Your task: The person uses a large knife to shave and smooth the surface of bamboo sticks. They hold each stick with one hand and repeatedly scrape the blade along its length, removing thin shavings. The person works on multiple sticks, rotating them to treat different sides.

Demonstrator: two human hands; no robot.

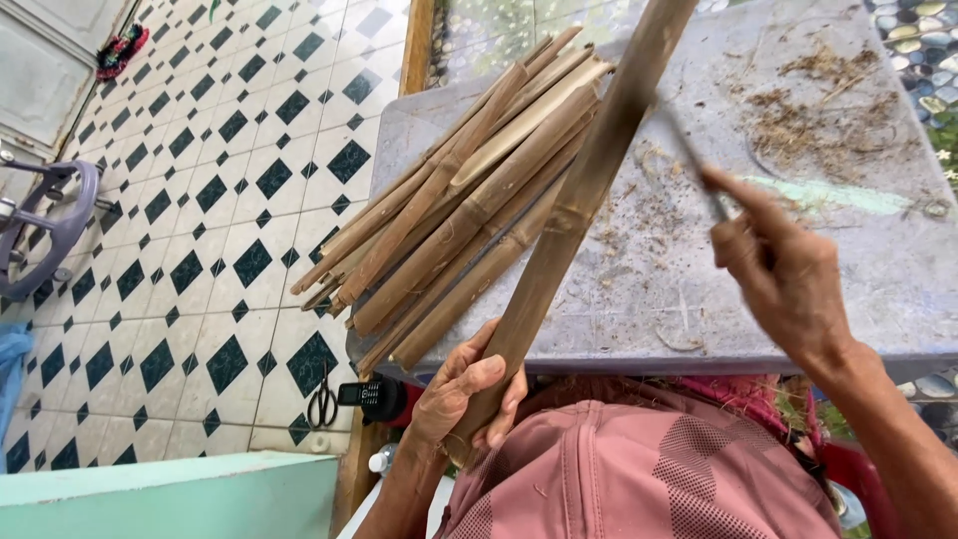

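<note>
My left hand [465, 391] grips the lower end of a long bamboo stick [584, 190] that slants up to the top edge of the view. My right hand [780, 269] is blurred and holds a thin knife blade [689, 160] close to the stick's right side, index finger stretched along it. A pile of split bamboo strips [454, 205] lies on the grey table [858, 250] just left of the stick, its ends hanging over the table's left edge.
Bamboo shavings [798, 125] are scattered on the table's far right. Scissors [322, 402] and a small black device [369, 394] lie on the white-and-green tiled floor [200, 200] below the table. A purple wheeled base [45, 225] stands at far left.
</note>
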